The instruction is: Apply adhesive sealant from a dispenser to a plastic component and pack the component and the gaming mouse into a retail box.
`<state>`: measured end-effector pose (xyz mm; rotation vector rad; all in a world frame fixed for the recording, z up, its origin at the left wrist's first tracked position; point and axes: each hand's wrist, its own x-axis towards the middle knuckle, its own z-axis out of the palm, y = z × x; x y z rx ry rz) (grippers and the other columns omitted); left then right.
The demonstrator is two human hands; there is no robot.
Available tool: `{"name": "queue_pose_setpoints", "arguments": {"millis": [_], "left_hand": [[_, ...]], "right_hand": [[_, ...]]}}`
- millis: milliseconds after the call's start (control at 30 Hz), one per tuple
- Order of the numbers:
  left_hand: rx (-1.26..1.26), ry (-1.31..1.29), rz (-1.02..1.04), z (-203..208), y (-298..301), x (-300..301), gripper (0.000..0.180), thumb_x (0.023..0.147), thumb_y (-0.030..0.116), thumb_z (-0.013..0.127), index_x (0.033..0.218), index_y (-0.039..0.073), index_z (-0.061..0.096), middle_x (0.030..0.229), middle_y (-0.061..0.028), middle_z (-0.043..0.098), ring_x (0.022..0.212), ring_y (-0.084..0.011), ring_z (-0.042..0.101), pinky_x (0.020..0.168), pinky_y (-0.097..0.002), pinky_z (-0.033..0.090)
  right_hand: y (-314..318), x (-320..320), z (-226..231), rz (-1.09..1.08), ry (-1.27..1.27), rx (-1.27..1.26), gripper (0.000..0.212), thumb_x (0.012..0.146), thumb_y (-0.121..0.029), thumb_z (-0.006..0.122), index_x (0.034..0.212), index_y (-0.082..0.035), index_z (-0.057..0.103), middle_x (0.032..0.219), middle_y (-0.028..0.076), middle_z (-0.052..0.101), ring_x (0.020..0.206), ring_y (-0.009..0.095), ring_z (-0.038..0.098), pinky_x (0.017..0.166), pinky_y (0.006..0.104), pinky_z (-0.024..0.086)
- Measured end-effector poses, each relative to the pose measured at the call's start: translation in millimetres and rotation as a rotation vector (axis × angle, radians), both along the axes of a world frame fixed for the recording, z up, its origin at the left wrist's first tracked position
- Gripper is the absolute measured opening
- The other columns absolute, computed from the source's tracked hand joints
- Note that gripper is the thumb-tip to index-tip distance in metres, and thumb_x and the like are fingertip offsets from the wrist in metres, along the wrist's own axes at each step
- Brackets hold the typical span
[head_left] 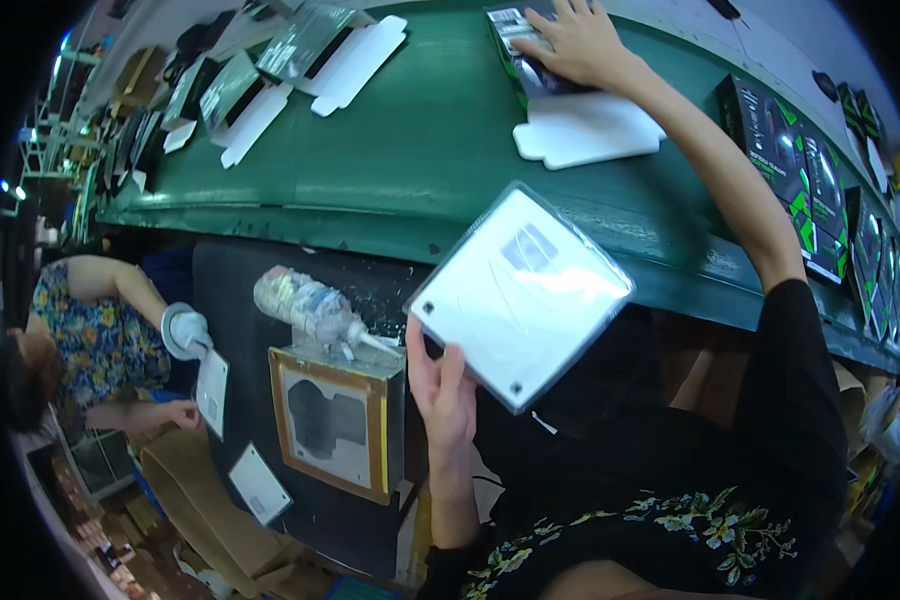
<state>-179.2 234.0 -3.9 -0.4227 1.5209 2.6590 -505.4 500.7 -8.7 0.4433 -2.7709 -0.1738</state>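
My left hand (445, 395) is closed on the lower left corner of a square white panel (518, 300) in a clear plastic tray. The panel is tilted on its corner in front of my body, with dark dots at two corners and a grey square near its top. At the far side of the green conveyor belt, my right hand (585, 45) rests with spread fingers on a dark printed box (518, 65). A white flap (590, 130) of this box lies folded out towards me. The hand covers part of the box.
Several open boxes with white flaps (360, 65) lie along the belt (400, 150) at left. Dark green-marked boxes (765, 130) stand at right. A wrapped bottle (310, 305) lies by a taped frame (330, 425). At left a co-worker (100, 320) handles another white panel (211, 390).
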Motion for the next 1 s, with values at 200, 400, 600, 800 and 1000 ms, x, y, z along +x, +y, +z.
{"name": "queue_pose_setpoints", "arguments": {"millis": [200,400,600,800,1000], "left_hand": [[0.034,0.067,-0.128,-5,26,-65,0.056,0.102,0.007,0.046,0.152,0.006,0.021,0.135,-0.0172,0.051,0.115,-0.0224,0.061,0.090,-0.0374,0.057],[-0.063,0.052,-0.180,-10,39,-70,0.055,0.102,0.007,0.045,0.151,0.005,0.021,0.130,-0.0196,0.054,0.106,-0.0227,0.066,0.082,-0.0356,0.061],[-0.104,0.068,-0.087,-16,50,-78,0.054,0.102,0.005,0.046,0.150,0.003,0.023,0.130,-0.0205,0.053,0.108,-0.0241,0.065,0.084,-0.0374,0.061],[-0.149,0.062,-0.136,-27,32,-102,0.050,0.102,0.007,0.048,0.148,0.003,0.027,0.133,-0.0189,0.052,0.111,-0.0241,0.063,0.088,-0.0369,0.059],[-0.191,-0.027,-0.191,-32,86,-126,0.052,0.104,0.013,0.048,0.150,0.012,0.024,0.140,-0.0143,0.048,0.117,-0.0265,0.059,0.091,-0.0402,0.055]], "right_hand": [[58,59,-2,-0.111,0.045,-0.070,0.059,0.096,-0.055,0.049,0.125,-0.005,0.060,0.130,0.025,0.052,0.131,0.038,0.042,0.106,0.0519,0.032],[67,72,-8,-0.209,0.159,-0.472,0.042,0.098,-0.041,0.047,0.108,-0.003,0.060,0.106,0.023,0.060,0.105,0.040,0.055,0.090,0.0548,0.039],[57,83,-2,-0.259,0.077,-0.581,0.046,0.098,-0.043,0.045,0.108,0.000,0.058,0.106,0.025,0.058,0.102,0.041,0.055,0.089,0.0532,0.039],[75,77,-14,-0.198,0.040,-0.632,0.052,0.099,-0.044,0.042,0.115,0.003,0.056,0.107,0.027,0.059,0.102,0.040,0.056,0.088,0.0519,0.039],[83,80,-23,-0.276,0.109,-0.632,0.067,0.099,-0.049,0.040,0.131,0.008,0.050,0.116,0.029,0.059,0.104,0.041,0.057,0.089,0.0520,0.040]]}}
